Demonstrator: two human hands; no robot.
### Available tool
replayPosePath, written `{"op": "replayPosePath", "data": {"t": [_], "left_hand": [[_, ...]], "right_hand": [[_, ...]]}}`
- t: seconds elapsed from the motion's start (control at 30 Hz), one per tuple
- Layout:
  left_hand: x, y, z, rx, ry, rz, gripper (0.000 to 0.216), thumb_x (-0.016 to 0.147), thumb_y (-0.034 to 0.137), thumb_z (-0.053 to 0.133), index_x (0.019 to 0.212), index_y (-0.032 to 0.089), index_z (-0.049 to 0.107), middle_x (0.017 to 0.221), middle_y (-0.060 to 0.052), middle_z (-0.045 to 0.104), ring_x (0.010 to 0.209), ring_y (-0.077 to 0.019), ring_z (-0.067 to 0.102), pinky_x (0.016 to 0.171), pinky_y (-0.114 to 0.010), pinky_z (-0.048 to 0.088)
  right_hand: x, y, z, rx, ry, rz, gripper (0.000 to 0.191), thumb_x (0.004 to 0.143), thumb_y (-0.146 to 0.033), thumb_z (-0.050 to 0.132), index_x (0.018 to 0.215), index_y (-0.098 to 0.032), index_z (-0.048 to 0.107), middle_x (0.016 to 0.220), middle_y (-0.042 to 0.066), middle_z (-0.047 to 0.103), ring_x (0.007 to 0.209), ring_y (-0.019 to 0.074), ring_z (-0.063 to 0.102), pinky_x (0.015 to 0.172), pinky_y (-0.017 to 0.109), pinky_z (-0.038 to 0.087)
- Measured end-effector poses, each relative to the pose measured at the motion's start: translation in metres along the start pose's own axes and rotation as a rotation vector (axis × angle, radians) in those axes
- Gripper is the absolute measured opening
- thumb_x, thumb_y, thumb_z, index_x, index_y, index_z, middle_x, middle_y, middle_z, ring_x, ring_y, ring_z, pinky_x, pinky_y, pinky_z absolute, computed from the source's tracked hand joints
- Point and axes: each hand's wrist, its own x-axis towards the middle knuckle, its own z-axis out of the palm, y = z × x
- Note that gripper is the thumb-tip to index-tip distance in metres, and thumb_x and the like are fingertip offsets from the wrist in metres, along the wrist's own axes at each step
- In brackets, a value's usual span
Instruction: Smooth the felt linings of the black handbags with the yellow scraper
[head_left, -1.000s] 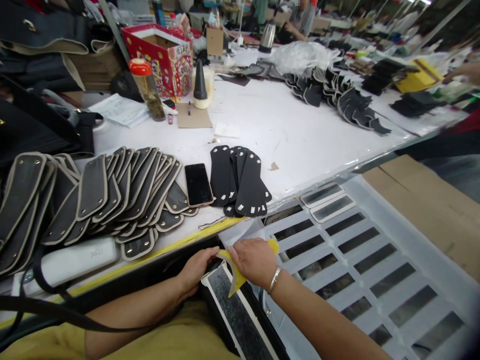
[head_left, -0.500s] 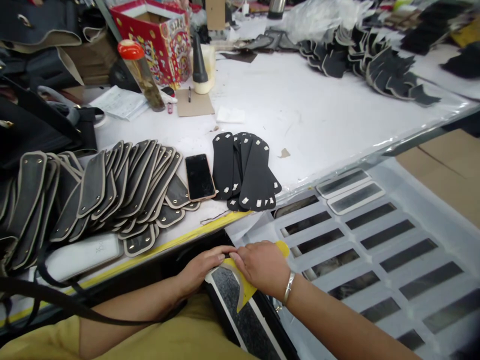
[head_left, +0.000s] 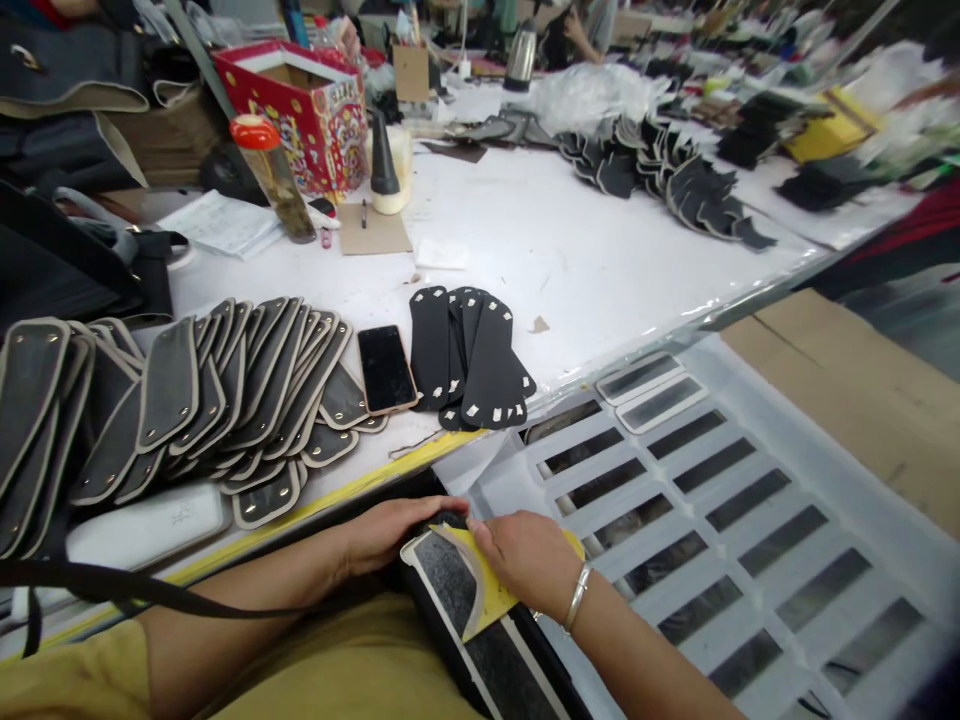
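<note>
Across my lap lies a long black item with a grey panel edged in white [head_left: 504, 662], its near end running off the bottom of the view. My left hand [head_left: 394, 530] is closed around its far end; the fingertips are partly hidden. My right hand [head_left: 529, 562] grips a flat yellow sheet [head_left: 489, 598] with a pale curved edge, thumb on top, pressed over the grey panel. Both hands nearly touch at the far end. What lies under the yellow sheet is hidden.
On the white table [head_left: 517, 220] are dark strips with studs [head_left: 247, 400], a phone [head_left: 387, 368], black pieces with white tabs [head_left: 487, 360], a red box [head_left: 300, 120] and a red-lidded bottle [head_left: 274, 180]. A slotted grey plastic crate [head_left: 675, 480] stands at right, beside cardboard [head_left: 862, 400].
The view has tipped upward, showing more of the room behind the table. My right thumb has drawn slightly back from my left fingers, and the yellow sheet stays in my right hand.
</note>
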Motion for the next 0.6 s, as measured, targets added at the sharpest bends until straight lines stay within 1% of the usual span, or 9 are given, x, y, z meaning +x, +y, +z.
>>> {"op": "replayPosePath", "data": {"t": [0.07, 0.13, 0.17, 0.23, 0.3, 0.37, 0.43, 0.47, 0.6], "left_hand": [[0.001, -0.001, -0.003, -0.124, -0.04, -0.016, 0.047, 0.083, 0.047, 0.054, 0.114, 0.012, 0.064, 0.12, -0.013, 0.061, 0.111, -0.0268, 0.054, 0.099, -0.036, 0.036], [0.002, -0.003, -0.006, -0.18, -0.09, -0.02, 0.05, 0.084, 0.049, 0.052, 0.112, 0.01, 0.065, 0.118, -0.014, 0.062, 0.111, -0.0274, 0.054, 0.1, -0.036, 0.035], [0.003, -0.004, -0.007, -0.191, -0.103, -0.017, 0.052, 0.084, 0.051, 0.051, 0.112, 0.01, 0.065, 0.117, -0.015, 0.063, 0.111, -0.0279, 0.055, 0.1, -0.037, 0.035], [0.002, -0.007, -0.007, -0.184, -0.092, 0.004, 0.052, 0.084, 0.051, 0.05, 0.112, 0.01, 0.065, 0.115, -0.015, 0.064, 0.109, -0.0287, 0.055, 0.098, -0.038, 0.036], [-0.001, -0.01, -0.006, -0.125, -0.052, 0.077, 0.046, 0.083, 0.045, 0.054, 0.111, 0.011, 0.066, 0.114, -0.014, 0.064, 0.108, -0.0288, 0.056, 0.097, -0.038, 0.037], [-0.003, -0.012, -0.006, -0.049, -0.024, 0.164, 0.038, 0.081, 0.036, 0.058, 0.107, 0.011, 0.068, 0.114, -0.012, 0.065, 0.107, -0.0281, 0.056, 0.096, -0.036, 0.037], [-0.004, -0.013, -0.007, -0.008, -0.027, 0.206, 0.035, 0.079, 0.033, 0.058, 0.104, 0.011, 0.07, 0.112, -0.012, 0.066, 0.105, -0.0274, 0.057, 0.094, -0.035, 0.038], [-0.003, -0.013, -0.007, -0.003, -0.024, 0.213, 0.034, 0.079, 0.032, 0.057, 0.103, 0.012, 0.07, 0.111, -0.011, 0.066, 0.103, -0.0269, 0.057, 0.093, -0.034, 0.039], [0.002, -0.013, -0.013, 0.069, 0.025, 0.255, 0.031, 0.075, 0.029, 0.059, 0.099, 0.015, 0.072, 0.107, -0.008, 0.069, 0.1, -0.0244, 0.058, 0.092, -0.031, 0.038]], "right_hand": [[-0.013, 0.008, 0.001, 0.12, 0.0, 0.051, 0.06, 0.095, -0.046, 0.019, 0.069, -0.017, 0.065, 0.067, 0.011, 0.067, 0.066, 0.0223, 0.062, 0.062, 0.032, 0.041], [-0.027, 0.014, 0.001, 0.388, 0.057, 0.071, 0.059, 0.094, -0.049, 0.019, 0.067, -0.017, 0.06, 0.066, 0.007, 0.063, 0.064, 0.0179, 0.057, 0.063, 0.03, 0.04], [-0.033, 0.016, 0.0, 0.583, 0.104, 0.073, 0.058, 0.094, -0.051, 0.018, 0.068, -0.017, 0.059, 0.063, 0.004, 0.059, 0.061, 0.0155, 0.054, 0.062, 0.029, 0.04], [-0.036, 0.014, -0.003, 1.061, 0.231, 0.06, 0.058, 0.092, -0.057, 0.019, 0.072, -0.018, 0.057, 0.056, -0.001, 0.048, 0.053, 0.0118, 0.043, 0.056, 0.026, 0.037], [-0.029, 0.002, -0.008, 1.526, 0.395, 0.017, 0.055, 0.089, -0.061, 0.025, 0.072, -0.019, 0.056, 0.051, -0.005, 0.036, 0.046, 0.0091, 0.031, 0.048, 0.023, 0.031], [-0.012, -0.015, -0.013, 1.836, 0.546, -0.082, 0.049, 0.085, -0.062, 0.039, 0.067, -0.019, 0.053, 0.049, -0.007, 0.03, 0.042, 0.0071, 0.025, 0.043, 0.02, 0.024], [0.008, -0.034, -0.015, 1.962, 0.6, -0.198, 0.044, 0.08, -0.059, 0.052, 0.061, -0.019, 0.05, 0.047, -0.008, 0.029, 0.04, 0.0058, 0.022, 0.04, 0.019, 0.019], [0.018, -0.042, -0.015, 1.991, 0.596, -0.245, 0.043, 0.078, -0.058, 0.055, 0.059, -0.019, 0.049, 0.046, -0.008, 0.029, 0.039, 0.0054, 0.021, 0.039, 0.019, 0.018], [0.043, -0.061, -0.012, 2.02, 0.549, -0.348, 0.043, 0.077, -0.056, 0.056, 0.058, -0.019, 0.049, 0.045, -0.007, 0.03, 0.038, 0.0052, 0.022, 0.037, 0.019, 0.016]]}}
